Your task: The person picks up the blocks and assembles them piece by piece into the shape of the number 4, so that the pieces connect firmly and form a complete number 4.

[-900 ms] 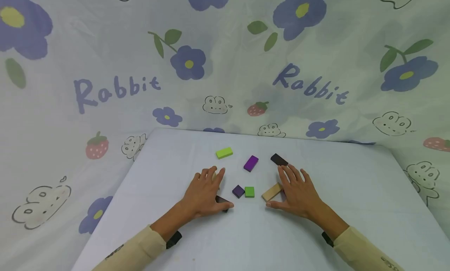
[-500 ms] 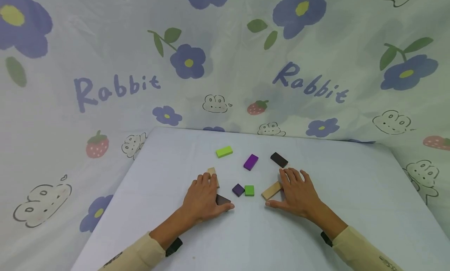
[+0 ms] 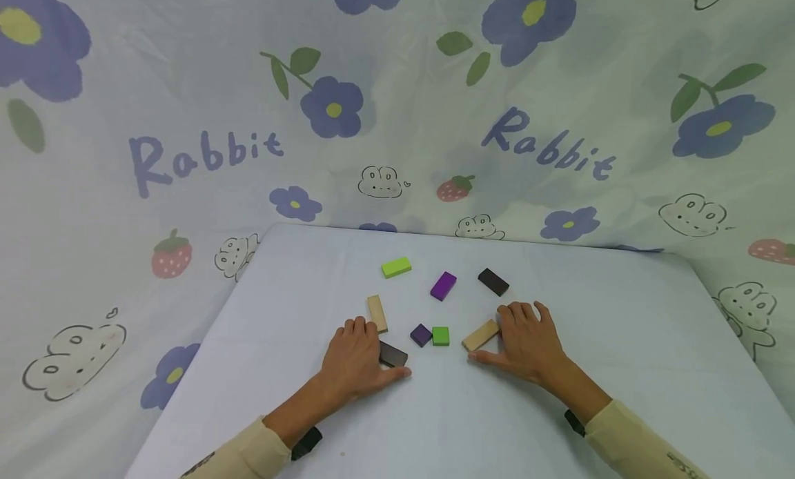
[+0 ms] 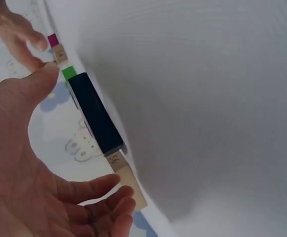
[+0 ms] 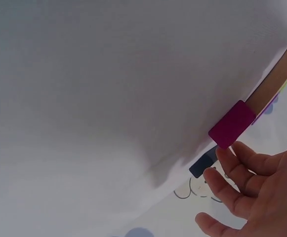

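Note:
My left hand point(image 3: 354, 362) reaches around a dark grey block point(image 3: 393, 355), thumb on its near side and fingers beyond. In the left wrist view the dark block point(image 4: 96, 113) lies between thumb and fingers, with no visible grip. A pale wooden block point(image 3: 377, 314) lies just past these fingers. My right hand point(image 3: 528, 344) is beside another wooden block point(image 3: 480, 335), its fingers slightly bent. In the right wrist view a magenta block point(image 5: 232, 124) is close to the right fingertips; whether they touch it I cannot tell. The head view hides that block behind the hand.
Between the hands lie a small dark purple block point(image 3: 421, 335) and a small green block point(image 3: 440, 336). Farther back are a lime block point(image 3: 396, 267), a purple block point(image 3: 444, 286) and a black block point(image 3: 493, 281). A patterned curtain point(image 3: 422, 120) rises behind the white table point(image 3: 310, 272).
My left hand has drawn back toward me, uncovering the pale wooden block and more of the dark grey one. The right fingers have pulled back slightly from the black block.

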### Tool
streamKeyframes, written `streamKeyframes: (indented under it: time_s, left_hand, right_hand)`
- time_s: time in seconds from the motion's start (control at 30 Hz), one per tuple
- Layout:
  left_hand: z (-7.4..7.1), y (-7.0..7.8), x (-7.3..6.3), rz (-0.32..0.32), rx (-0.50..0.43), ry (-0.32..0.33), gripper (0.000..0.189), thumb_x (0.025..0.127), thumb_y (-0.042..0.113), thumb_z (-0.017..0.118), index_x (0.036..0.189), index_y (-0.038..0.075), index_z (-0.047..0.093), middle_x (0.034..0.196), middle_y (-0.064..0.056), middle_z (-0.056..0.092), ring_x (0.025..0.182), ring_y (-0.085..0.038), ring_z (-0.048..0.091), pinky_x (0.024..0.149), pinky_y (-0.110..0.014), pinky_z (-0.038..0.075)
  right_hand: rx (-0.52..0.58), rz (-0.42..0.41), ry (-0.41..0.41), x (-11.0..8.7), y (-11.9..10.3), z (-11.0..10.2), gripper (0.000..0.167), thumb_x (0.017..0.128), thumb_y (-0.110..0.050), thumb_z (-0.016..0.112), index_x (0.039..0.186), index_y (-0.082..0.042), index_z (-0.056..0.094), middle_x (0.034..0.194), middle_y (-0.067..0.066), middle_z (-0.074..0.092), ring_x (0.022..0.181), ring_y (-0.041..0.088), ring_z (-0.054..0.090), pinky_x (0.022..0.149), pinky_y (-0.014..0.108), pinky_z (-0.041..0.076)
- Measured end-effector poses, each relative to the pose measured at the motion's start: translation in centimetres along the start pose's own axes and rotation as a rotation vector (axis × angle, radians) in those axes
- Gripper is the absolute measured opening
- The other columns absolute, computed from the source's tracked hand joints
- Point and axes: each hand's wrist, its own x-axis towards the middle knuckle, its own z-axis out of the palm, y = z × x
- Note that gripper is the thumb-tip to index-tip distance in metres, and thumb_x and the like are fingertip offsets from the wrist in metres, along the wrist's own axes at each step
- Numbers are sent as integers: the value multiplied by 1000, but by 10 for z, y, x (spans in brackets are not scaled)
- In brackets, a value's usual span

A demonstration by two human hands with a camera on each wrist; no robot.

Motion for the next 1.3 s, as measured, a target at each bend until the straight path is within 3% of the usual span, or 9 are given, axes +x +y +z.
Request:
streamKeyframes:
  time_s: [0.43, 0.8, 1.0, 1.3]
  left_hand:
    - [6, 2, -1, 26, -21, -23, 85, 78, 71, 71, 105, -9, 61, 93, -18, 58, 87, -30, 54, 78, -43, 51]
    - [8, 3, 0, 66, -23, -13, 73, 82, 61, 72, 105, -7, 62, 86, -12, 53, 81, -25, 51, 75, -40, 50]
    - [7, 5, 1, 79, -37, -1, 72, 81, 57, 74, 110, -7, 62, 86, -10, 54, 79, -21, 49, 69, -35, 47]
    - [4, 8, 3, 116, -56, 12, 66, 80, 53, 75, 105, -7, 61, 83, -7, 49, 76, -18, 46, 64, -32, 43]
  right_hand:
    - [-13, 17, -3, 1, -5, 2, 88, 71, -85, 63, 99, -2, 63, 95, 14, 59, 101, 35, 59, 104, 62, 36]
    - [-21, 26, -52, 3, -7, 2, 84, 73, -79, 66, 106, -3, 64, 99, 14, 62, 103, 36, 60, 105, 62, 35]
    - [-13, 17, -43, 3, -6, 2, 82, 73, -79, 68, 106, -4, 65, 96, 11, 62, 101, 36, 61, 104, 61, 37]
    - [9, 6, -52, 3, -7, 0, 84, 74, -76, 69, 113, -2, 66, 101, 12, 64, 105, 37, 61, 103, 59, 38]
